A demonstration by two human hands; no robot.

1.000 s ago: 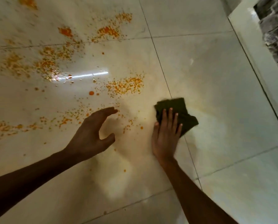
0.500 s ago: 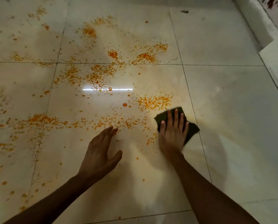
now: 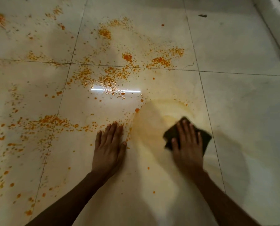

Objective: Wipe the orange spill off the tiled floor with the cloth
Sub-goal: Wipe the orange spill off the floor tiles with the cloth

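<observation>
Orange droplets of the spill (image 3: pixel 106 79) are scattered over the glossy cream tiled floor (image 3: pixel 243 111), thickest toward the left and the far middle. My right hand (image 3: pixel 187 145) presses flat, fingers straight, on a dark green cloth (image 3: pixel 207 138) at centre right. Around the cloth lies a pale yellow smeared patch (image 3: pixel 158 115) with few droplets. My left hand (image 3: pixel 109 144) rests flat on the floor to the left of the cloth, fingertips at the edge of the droplets.
A white raised ledge or wall base (image 3: pixel 272 25) runs along the far right. A small dark speck (image 3: pixel 202 15) lies on the far tile. Dark grout lines cross the floor. A bright light reflection (image 3: pixel 116 91) sits mid-floor.
My right hand has swept the cloth over the droplets ahead of it, leaving a yellow smear. My left hand has come down flat onto the floor. The view has tilted forward.
</observation>
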